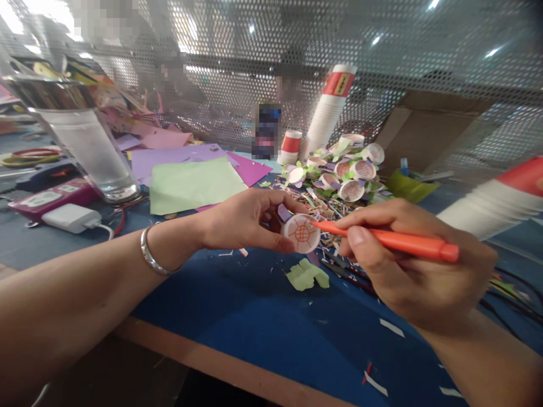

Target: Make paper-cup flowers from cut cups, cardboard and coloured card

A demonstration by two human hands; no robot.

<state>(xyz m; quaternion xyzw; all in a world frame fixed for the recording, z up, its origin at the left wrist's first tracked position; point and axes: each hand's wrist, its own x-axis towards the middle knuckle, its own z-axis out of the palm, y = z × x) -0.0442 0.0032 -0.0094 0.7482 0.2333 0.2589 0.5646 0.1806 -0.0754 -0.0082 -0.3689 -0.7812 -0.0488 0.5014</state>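
Note:
My left hand (248,223) pinches a small white paper cup bottom (302,233) between thumb and fingers, its round face turned toward me. Orange lines form a grid with rays on that face. In my right hand (394,249) is an orange marker (403,240), its tip at the right edge of the disc. A purple paper piece (284,212) shows beside the cup bottom, near my left fingers. Just below lie torn pieces of green paper (307,275). Behind my hands is a pile of similar cup bottoms (351,190) with green and purple paper pieces, some bearing orange lines.
Stacked paper cups (324,116) lean at the back, and another cup stack (487,206) lies at right. Green paper (197,183) covers purple sheets. A glass of water (91,150) and a white charger (72,217) stand at left. Paper scraps (392,327) litter the blue table.

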